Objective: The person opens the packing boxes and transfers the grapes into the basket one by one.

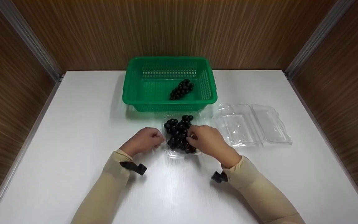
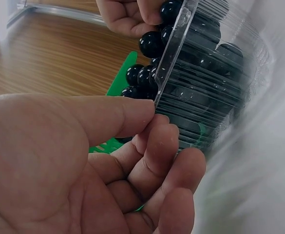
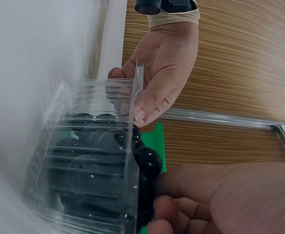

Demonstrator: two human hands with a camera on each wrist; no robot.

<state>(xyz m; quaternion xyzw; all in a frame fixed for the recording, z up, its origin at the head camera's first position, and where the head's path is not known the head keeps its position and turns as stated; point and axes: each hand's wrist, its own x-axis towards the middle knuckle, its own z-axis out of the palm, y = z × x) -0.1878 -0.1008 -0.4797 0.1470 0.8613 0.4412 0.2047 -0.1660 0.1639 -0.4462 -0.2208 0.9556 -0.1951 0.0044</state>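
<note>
A bunch of shiny black grapes (image 1: 175,132) fills a clear plastic container (image 1: 173,154) in the middle of the table. At the container's left side is my left hand (image 1: 144,140), pinching its rim between thumb and fingers, as the left wrist view shows. My right hand (image 1: 208,140) is over the right part of the bunch, its curled fingers and thumb holding grapes at the edge. In the right wrist view, grapes (image 3: 147,163) bulge above the container's rim (image 3: 131,170), and the right fingertips are partly hidden behind them.
Behind the container stands a green plastic basket (image 1: 169,105) with another bunch of dark grapes (image 1: 182,89) inside. An empty clear container (image 1: 238,126) with its lid (image 1: 269,124) folded open lies to the right. Wood-grain panels (image 1: 172,34) enclose the white table (image 1: 73,124).
</note>
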